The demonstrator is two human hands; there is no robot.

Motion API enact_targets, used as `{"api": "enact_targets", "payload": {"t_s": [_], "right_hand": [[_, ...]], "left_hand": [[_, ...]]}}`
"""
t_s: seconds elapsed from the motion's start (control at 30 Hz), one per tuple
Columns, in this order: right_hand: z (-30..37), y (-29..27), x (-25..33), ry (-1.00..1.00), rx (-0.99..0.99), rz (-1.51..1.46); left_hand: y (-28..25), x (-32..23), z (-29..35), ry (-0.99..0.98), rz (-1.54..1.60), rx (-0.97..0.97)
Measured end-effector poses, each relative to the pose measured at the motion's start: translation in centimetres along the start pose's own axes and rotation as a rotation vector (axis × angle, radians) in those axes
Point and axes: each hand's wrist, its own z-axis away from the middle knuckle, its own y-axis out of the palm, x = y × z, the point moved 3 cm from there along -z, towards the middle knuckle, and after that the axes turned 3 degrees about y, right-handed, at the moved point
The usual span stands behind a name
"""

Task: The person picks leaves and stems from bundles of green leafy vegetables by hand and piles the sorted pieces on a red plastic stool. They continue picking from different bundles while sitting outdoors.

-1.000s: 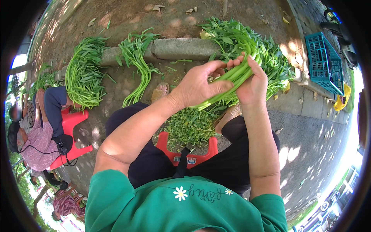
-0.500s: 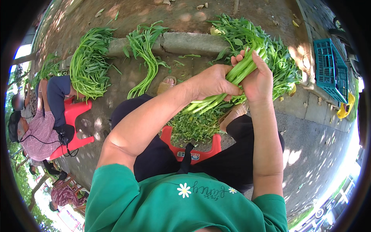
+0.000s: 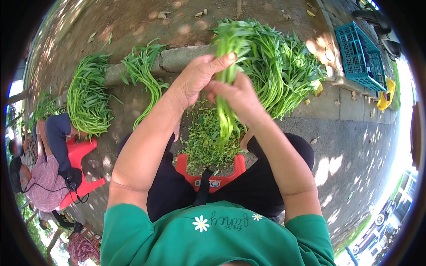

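Between my knees I hold a bunch of water spinach [image 3: 227, 122] upright, its leafy tops away from me and pale stems hanging toward me. My left hand [image 3: 199, 76] is closed round it from the left, thumb across the stems. From the right, my right hand [image 3: 239, 94] grips it just below, its fingers blurred by motion. Close beyond my right hand lies a large heap of water spinach [image 3: 284, 71]. Under the bunch, loose leaves and trimmings [image 3: 199, 142] cover the ground.
Left of my hands, a small bundle [image 3: 148, 80] and a bigger pile of greens [image 3: 88, 97] lean over a stone curb [image 3: 179, 58]. A person [image 3: 46, 177] sits on a red stool [image 3: 80, 153] at left. A teal crate [image 3: 360, 57] and yellow bag [image 3: 387, 94] stand at far right.
Both hands have moved left and toward the middle with the bunch. It has swung from a slant to nearly upright. The view has shifted, so the surroundings sit differently.
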Motion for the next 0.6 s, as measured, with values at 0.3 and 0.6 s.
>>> {"api": "enact_targets", "payload": {"t_s": [0.3, 0.6], "right_hand": [[0.6, 0.8, -0.4, -0.104, 0.095, 0.398], [1.1, 1.1, 0.8, -0.128, 0.169, 0.550]], "left_hand": [[-0.2, 1.9, 0.1, 0.018, 0.758, 0.024], [-1.2, -1.1, 1.7, 0.312, 0.447, 0.007]]}}
